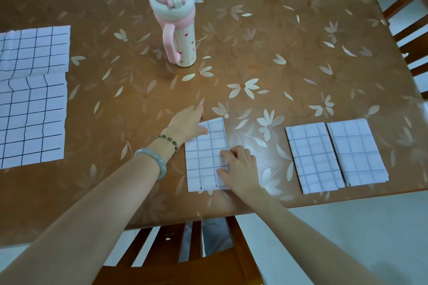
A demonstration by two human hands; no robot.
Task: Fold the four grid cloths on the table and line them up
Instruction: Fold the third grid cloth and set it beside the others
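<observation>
A folded white grid cloth [203, 159] lies near the table's front edge, in the middle. My left hand [188, 122] rests flat on its upper left corner, fingers spread. My right hand [240, 169] presses on its right edge, fingers bent. Two more folded grid cloths [311, 157] [357, 150] lie side by side to the right, close to the front edge. At the far left an unfolded grid cloth [32, 92] lies spread out, partly cut off by the frame.
A pink and cream bottle [177, 18] with a handle stands upright at the table's middle back. The brown floral table cover [278, 53] spans the view. One wooden chair [185, 250] sits below the front edge, others at the right.
</observation>
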